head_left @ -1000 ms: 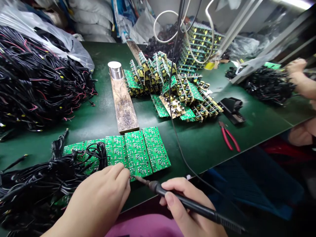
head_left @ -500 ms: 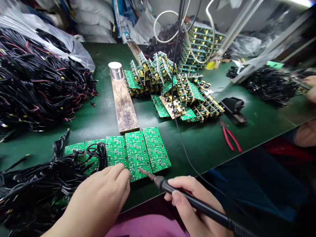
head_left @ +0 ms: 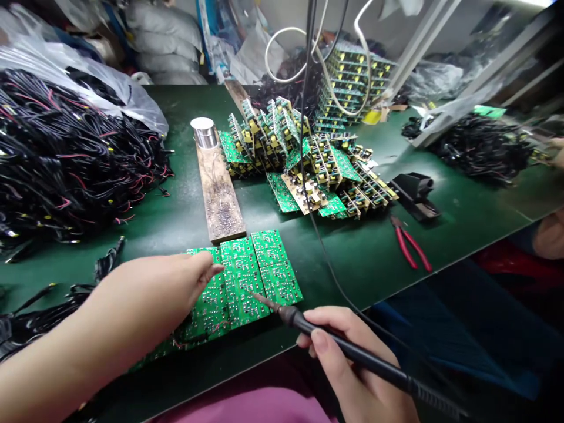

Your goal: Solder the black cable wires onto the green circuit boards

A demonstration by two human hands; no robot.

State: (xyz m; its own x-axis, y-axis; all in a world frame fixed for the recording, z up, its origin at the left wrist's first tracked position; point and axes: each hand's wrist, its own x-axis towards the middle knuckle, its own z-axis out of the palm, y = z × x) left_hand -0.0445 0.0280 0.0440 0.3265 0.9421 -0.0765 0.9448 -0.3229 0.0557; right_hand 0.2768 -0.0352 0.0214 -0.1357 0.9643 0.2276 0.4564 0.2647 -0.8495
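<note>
My right hand [head_left: 348, 358] grips the dark handle of a soldering iron [head_left: 317, 335], whose thin tip points at the row of green circuit boards [head_left: 242, 264]. The tip is over the second board from the right; I cannot tell whether it touches. My left hand [head_left: 171, 288] hovers over the boards to the left, fingers curled in, covering part of the row. Whatever those fingers hold, if anything, is hidden. Thin red and black wire ends [head_left: 211, 335] lie across the lower edge of the boards below this hand. Black cables [head_left: 48, 317] lie behind my left forearm.
A wooden strip [head_left: 220, 200] bears a silver solder roll [head_left: 204, 133]. Behind are piled circuit boards [head_left: 326, 158]; a large cable heap [head_left: 74, 158] fills the left. Red-handled cutters [head_left: 409, 244] lie right. A hanging cord [head_left: 324, 252] crosses the table. Another person's hand [head_left: 559, 151] shows far right.
My left hand has moved up and farther over the boards. The black cable bundle near it has shifted, baring wire ends on the boards. The soldering iron stays in my right hand, nearly still.
</note>
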